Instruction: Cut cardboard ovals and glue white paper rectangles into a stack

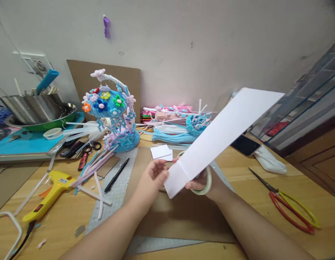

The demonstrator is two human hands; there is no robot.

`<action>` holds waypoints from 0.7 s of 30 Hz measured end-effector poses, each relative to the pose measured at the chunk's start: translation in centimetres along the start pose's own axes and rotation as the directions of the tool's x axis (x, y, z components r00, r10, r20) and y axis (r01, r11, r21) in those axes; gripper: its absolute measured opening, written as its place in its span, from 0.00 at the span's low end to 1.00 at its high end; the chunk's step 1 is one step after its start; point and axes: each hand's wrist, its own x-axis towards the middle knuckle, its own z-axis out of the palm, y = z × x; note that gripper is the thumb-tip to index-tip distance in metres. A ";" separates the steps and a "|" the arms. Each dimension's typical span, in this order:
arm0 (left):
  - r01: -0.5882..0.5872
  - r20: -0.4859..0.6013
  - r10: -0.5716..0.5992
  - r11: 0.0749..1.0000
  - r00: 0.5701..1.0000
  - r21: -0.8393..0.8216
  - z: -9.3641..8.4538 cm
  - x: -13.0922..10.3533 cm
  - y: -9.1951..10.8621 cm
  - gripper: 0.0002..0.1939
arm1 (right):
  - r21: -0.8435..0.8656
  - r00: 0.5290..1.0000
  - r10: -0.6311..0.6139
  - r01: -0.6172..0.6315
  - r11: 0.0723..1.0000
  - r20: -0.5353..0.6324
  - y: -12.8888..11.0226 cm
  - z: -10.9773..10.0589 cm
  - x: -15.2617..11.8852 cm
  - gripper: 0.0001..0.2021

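Observation:
A long white paper strip (216, 133) with a crease near its lower end slants up to the right in front of me. My left hand (156, 172) pinches its lower left edge, thumb and fingers together. Underneath, my right hand (201, 181) grips the strip, its fingers partly hidden by the paper. A roll of tape (209, 182) hangs around my right hand. Below the strip lies a brown cardboard sheet (180, 220), and small white paper pieces (160, 152) rest at its far edge.
Scissors (278, 195) lie at right, near a phone (245, 144). At left are a yellow glue gun (49, 195), a black pen (116, 175) and a pipe-cleaner flower lamp (107, 104). Bundled pipe cleaners (170, 135) lie along the wall, and a metal pot (34, 108) stands far left.

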 end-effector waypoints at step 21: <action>0.484 0.256 -0.415 0.677 0.873 -0.555 0.4 -2.8 -0.1 0.13 | 0.439 0.990 0.132 -0.097 0.893 -0.050 0.0 3.7 -2.1 0.29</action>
